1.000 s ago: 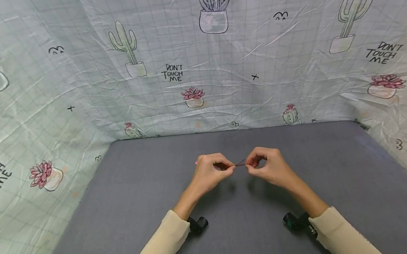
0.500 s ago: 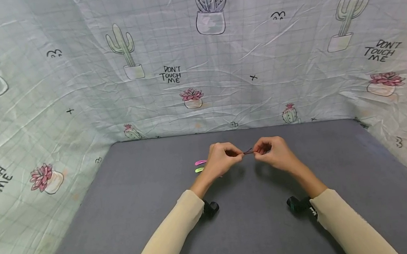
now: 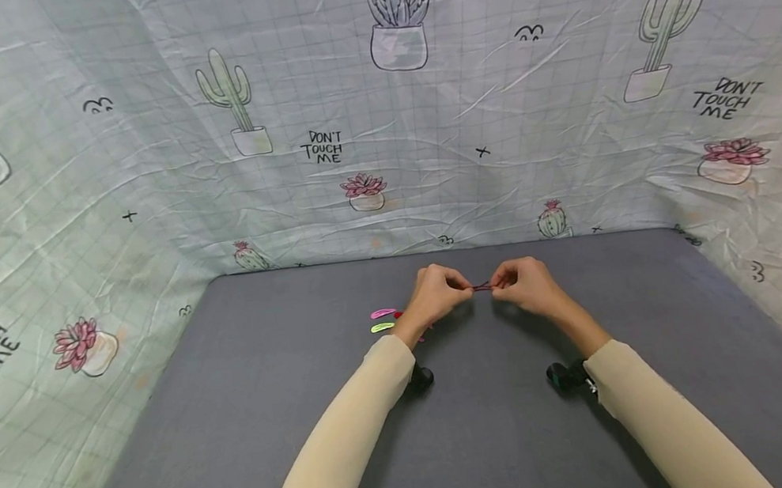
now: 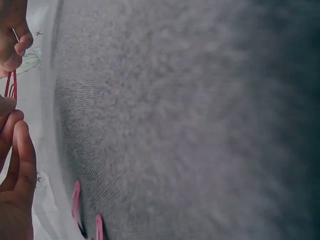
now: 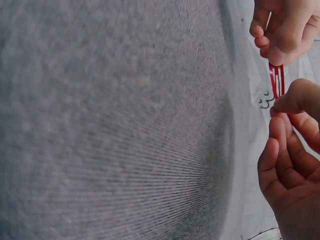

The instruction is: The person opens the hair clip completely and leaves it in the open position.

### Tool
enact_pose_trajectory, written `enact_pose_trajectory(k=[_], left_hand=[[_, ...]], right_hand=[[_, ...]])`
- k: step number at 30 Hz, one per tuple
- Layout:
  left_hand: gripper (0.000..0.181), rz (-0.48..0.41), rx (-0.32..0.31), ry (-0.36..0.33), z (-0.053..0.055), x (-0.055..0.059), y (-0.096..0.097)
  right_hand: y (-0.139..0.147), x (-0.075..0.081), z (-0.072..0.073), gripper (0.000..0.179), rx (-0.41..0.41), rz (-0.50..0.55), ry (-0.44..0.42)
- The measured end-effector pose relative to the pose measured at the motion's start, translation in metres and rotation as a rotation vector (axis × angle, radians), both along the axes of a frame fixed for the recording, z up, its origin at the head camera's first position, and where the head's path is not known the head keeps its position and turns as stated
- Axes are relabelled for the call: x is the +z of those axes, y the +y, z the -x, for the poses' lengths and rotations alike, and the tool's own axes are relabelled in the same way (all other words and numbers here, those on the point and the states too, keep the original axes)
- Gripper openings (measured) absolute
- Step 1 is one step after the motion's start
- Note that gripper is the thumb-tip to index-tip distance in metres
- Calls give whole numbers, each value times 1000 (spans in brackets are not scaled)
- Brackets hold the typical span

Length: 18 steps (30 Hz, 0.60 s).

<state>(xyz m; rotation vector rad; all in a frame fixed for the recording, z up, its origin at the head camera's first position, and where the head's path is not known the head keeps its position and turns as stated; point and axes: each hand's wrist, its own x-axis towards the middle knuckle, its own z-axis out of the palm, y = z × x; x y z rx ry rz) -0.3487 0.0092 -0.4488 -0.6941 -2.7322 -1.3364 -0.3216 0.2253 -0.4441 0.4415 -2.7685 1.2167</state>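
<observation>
A red snap hair clip (image 5: 276, 80) is stretched between both hands above the far middle of the table. My left hand (image 3: 439, 291) pinches one end between thumb and fingers. The opposite end is pinched by my right hand (image 3: 530, 285). Slim gaps show between the clip's red strips in both wrist views, and its ends are hidden under fingertips. Beside the left wrist lie a pink hair clip (image 3: 383, 313) and a yellow-green hair clip (image 3: 382, 327). Bits of red and pink clips peek out around that wrist, mostly covered by it.
The grey table (image 3: 294, 413) stretches to a cactus-printed cloth (image 3: 314, 61) hung behind it and along the sides. Black wrist cameras sit under both sleeves, the right one (image 3: 564, 377) near the table surface.
Both hands have moved farther from the body, the left also to the right, still holding the clip. Its raised part now looks nearer the rest. More clips on the table are uncovered.
</observation>
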Motion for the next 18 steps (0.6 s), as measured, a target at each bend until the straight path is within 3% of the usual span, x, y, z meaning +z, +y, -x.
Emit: enact_pose_trajectory(k=[10,18], left_hand=[[6,145,-33,-77,14,-4,4],[8,205,-44,-92,14,-1,7]], right_hand=[[0,-6,13,4,-10,-85,-98],[-1,-8,16,6,2,-136,-117]])
